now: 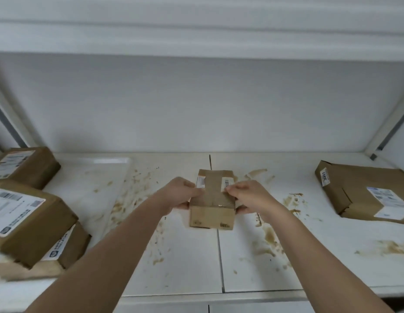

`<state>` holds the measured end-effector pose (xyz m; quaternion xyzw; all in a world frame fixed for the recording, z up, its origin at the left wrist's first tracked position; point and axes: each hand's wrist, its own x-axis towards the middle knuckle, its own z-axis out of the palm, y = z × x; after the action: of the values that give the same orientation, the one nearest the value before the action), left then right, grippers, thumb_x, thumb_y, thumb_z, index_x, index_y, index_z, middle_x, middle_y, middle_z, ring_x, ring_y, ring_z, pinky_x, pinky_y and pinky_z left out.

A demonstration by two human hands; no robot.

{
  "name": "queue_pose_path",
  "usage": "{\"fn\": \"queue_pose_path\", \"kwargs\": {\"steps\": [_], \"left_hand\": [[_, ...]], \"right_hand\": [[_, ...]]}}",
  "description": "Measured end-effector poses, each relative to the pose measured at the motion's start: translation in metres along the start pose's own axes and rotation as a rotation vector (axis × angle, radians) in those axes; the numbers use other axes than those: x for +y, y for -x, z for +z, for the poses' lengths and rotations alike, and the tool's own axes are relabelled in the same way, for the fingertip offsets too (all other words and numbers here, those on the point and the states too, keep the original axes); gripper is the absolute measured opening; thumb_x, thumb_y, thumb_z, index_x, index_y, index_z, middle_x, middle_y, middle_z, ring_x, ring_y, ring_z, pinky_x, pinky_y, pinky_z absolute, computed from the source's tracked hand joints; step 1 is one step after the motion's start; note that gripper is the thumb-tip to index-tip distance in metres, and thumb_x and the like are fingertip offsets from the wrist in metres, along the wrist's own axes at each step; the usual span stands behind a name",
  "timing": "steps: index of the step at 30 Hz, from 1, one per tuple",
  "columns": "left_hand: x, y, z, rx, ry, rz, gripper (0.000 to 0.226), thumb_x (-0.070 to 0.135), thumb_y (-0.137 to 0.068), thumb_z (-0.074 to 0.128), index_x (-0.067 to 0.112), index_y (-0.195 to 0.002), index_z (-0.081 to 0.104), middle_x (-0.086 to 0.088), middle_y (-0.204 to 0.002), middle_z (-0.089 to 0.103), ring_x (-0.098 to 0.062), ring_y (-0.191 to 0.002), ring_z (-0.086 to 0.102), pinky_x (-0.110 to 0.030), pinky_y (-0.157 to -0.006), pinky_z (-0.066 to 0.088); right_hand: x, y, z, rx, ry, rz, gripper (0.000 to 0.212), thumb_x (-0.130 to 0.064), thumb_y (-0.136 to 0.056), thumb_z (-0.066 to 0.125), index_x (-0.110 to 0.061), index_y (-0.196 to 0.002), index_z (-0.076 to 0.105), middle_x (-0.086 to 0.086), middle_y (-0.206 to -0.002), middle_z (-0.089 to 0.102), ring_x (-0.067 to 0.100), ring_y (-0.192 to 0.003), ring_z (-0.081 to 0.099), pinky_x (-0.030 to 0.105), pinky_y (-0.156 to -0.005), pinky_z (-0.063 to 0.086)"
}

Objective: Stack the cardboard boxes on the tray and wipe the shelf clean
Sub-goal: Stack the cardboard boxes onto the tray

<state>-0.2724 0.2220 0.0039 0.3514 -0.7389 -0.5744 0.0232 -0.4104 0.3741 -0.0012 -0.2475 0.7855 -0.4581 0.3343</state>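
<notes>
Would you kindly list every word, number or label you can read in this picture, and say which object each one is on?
"LOOK", uncertain, rotated: small label on the flat box at the right.
White label on the same box: too blurred.
Barcode stickers and front print on the small box gripped by the left hand and right hand: too small.
Shipping labels on the stacked boxes at the left: blurred, unreadable.

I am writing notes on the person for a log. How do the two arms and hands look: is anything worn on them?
Both forearms are bare as far as the picture shows: no sleeves in view. The left hand and right hand wear no gloves. I see no watch, bracelet or ring, though the fingers are partly hidden and slightly blurred.
</notes>
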Motion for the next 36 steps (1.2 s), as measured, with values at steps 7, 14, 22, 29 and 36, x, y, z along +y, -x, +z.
{"fn": "queue_pose_path", "kwargs": {"steps": [7,14,22,29,36], "left_hand": [[0.076,0.015,-0.04,0.118,0.183,0.097,0.052,0.055,-0.087,0.056,0.01,-0.114,0.059,-0.008,-0.109,0.069,-0.022,-0.089,0.064,-0.031,-0.084,0.05],[0.092,0.021,-0.055,0.094,0.255,0.192,0.06,0.06,-0.086,0.054,0.014,-0.124,0.053,-0.002,-0.116,0.066,-0.024,-0.113,0.058,-0.038,-0.107,0.038],[0.093,0.027,-0.064,0.052,0.198,0.191,0.065,0.067,-0.084,0.047,0.018,-0.126,0.054,0.004,-0.12,0.065,-0.021,-0.118,0.056,-0.042,-0.112,0.031],[0.091,0.032,-0.064,0.035,0.155,0.18,0.064,0.07,-0.083,0.047,0.019,-0.12,0.057,0.001,-0.111,0.07,-0.019,-0.106,0.065,-0.044,-0.108,0.036],[0.093,0.033,-0.062,0.034,0.12,0.183,0.063,0.069,-0.083,0.046,0.019,-0.119,0.057,0.0,-0.108,0.071,-0.018,-0.102,0.067,-0.042,-0.105,0.04]], "right_hand": [[-0.041,0.002,-0.032,0.005,-0.049,-0.283,0.055,-0.041,-0.087,0.068,-0.036,-0.137,0.048,-0.006,-0.118,0.064,0.007,-0.107,0.062,0.026,-0.091,0.049],[-0.066,-0.002,-0.048,0.075,-0.222,-0.34,0.049,-0.04,-0.091,0.063,-0.039,-0.137,0.047,-0.003,-0.114,0.066,0.01,-0.11,0.062,0.033,-0.097,0.047],[-0.091,0.001,-0.042,0.126,-0.228,-0.046,0.031,-0.043,-0.095,0.047,-0.018,-0.094,0.064,0.01,-0.082,0.07,0.024,-0.075,0.072,0.036,-0.081,0.059],[-0.095,0.005,-0.045,0.118,-0.21,0.019,0.028,-0.037,-0.092,0.052,-0.013,-0.101,0.063,0.016,-0.084,0.067,0.027,-0.069,0.069,0.035,-0.074,0.06],[-0.094,0.01,-0.046,0.131,-0.2,0.024,0.024,-0.036,-0.092,0.051,-0.014,-0.09,0.062,0.016,-0.079,0.066,0.027,-0.064,0.067,0.033,-0.068,0.06]]}}
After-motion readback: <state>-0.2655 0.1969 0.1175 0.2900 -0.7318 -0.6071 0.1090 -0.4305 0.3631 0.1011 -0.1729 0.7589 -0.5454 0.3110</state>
